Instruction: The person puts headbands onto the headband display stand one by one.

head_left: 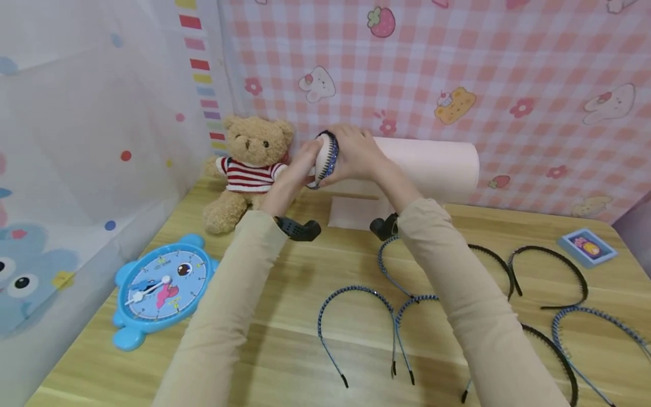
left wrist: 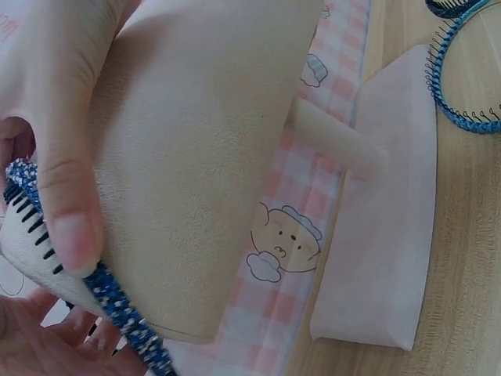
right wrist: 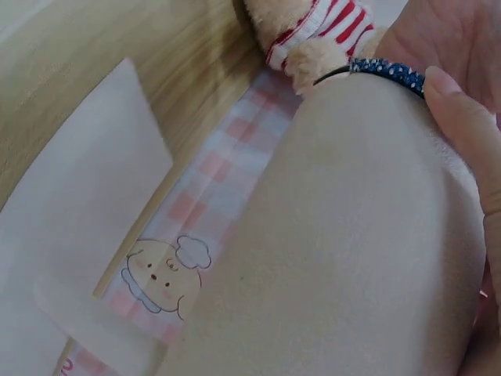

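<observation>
A blue beaded headband point(head_left: 331, 155) with black comb teeth rings the left end of a cream padded roll point(head_left: 432, 164). My right hand point(head_left: 356, 150) wraps over the roll, its thumb point(left wrist: 74, 243) pressing the headband's beaded band. My left hand point(head_left: 305, 161) is curled at the roll's left end and grips the headband's edge from that side; its fingers point(left wrist: 74, 333) show behind the band in the left wrist view. Part of the left fingers is hidden by the roll's end. The roll stands on a short post above a pale flat base point(head_left: 353, 213).
Several blue and black headbands lie on the wooden table point(head_left: 290, 350), one blue headband point(head_left: 356, 288) near the middle. A teddy bear point(head_left: 249, 169) in a striped shirt sits left of the roll. A blue toy clock point(head_left: 165, 288) lies left, a small framed picture point(head_left: 587, 247) right.
</observation>
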### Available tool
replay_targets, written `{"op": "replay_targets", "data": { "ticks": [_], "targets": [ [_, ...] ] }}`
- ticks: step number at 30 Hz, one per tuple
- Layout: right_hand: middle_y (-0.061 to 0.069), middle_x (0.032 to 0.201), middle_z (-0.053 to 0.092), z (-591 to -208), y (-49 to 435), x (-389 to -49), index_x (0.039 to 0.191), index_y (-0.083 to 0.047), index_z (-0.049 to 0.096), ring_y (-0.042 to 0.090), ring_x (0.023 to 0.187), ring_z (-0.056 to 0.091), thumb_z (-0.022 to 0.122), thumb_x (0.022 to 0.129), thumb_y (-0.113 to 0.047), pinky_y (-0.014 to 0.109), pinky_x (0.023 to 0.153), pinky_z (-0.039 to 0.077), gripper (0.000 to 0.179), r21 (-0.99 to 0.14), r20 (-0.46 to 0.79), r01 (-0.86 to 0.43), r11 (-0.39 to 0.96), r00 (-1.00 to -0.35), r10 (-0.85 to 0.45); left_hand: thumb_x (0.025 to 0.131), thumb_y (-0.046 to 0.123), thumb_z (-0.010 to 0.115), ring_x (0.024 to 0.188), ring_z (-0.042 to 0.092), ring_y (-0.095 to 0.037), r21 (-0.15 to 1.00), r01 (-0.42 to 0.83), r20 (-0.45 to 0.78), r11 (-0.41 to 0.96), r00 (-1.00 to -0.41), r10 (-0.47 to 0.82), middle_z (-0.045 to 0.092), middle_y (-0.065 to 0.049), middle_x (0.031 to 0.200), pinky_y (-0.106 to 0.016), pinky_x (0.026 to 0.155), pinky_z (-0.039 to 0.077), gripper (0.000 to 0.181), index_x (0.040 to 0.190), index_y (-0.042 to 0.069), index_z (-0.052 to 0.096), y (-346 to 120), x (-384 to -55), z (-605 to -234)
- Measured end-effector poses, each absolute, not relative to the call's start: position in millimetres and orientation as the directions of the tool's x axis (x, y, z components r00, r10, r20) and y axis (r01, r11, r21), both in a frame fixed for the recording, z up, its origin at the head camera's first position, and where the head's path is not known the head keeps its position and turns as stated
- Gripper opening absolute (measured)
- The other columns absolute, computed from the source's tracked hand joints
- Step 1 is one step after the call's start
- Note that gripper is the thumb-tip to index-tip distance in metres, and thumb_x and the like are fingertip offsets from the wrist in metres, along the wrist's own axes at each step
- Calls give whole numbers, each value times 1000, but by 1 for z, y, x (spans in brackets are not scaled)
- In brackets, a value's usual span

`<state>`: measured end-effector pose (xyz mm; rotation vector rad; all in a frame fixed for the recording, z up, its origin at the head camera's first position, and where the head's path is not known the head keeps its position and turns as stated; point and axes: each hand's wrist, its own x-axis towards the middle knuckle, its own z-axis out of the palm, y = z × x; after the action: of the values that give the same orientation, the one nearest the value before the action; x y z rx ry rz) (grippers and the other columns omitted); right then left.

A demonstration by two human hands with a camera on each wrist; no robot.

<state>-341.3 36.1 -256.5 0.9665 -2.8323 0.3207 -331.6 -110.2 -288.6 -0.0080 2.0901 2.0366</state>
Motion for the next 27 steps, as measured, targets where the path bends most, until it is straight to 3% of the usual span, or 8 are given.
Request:
{"op": "replay_targets", "data": {
  "ticks": [14, 21, 27],
  "targets": [
    [20, 137, 40, -252, 37, -342, 140, 3, 24, 32, 123, 41, 78, 57, -58, 48, 105, 34, 116, -190, 159, -626, 756, -780, -605, 96, 46, 31, 137, 22, -18, 984, -169, -177, 65, -973, 151, 15, 0, 151, -45, 110, 29, 59, 146, 19, 14, -112, -332, -289],
    [12, 154, 6, -242, 51, -357, 147, -9, -6, 28, 140, 16, 79, 58, -55, 42, 115, 16, 131, -408, 52, -602, 686, -766, -641, 96, 45, 32, 134, 27, -21, 988, -140, -148, 70, -981, 126, 23, -4, 147, -47, 108, 30, 57, 143, 15, 20, -111, -334, -290],
    [8, 154, 7, -238, 51, -368, 147, -14, -3, 26, 141, 15, 77, 60, -56, 43, 115, 16, 127, -370, -51, -635, 679, -715, -697, 96, 45, 31, 133, 28, -21, 989, -131, -138, 64, -981, 133, 24, -5, 146, -48, 108, 30, 57, 143, 14, 20, -109, -332, -290]
  ]
}}
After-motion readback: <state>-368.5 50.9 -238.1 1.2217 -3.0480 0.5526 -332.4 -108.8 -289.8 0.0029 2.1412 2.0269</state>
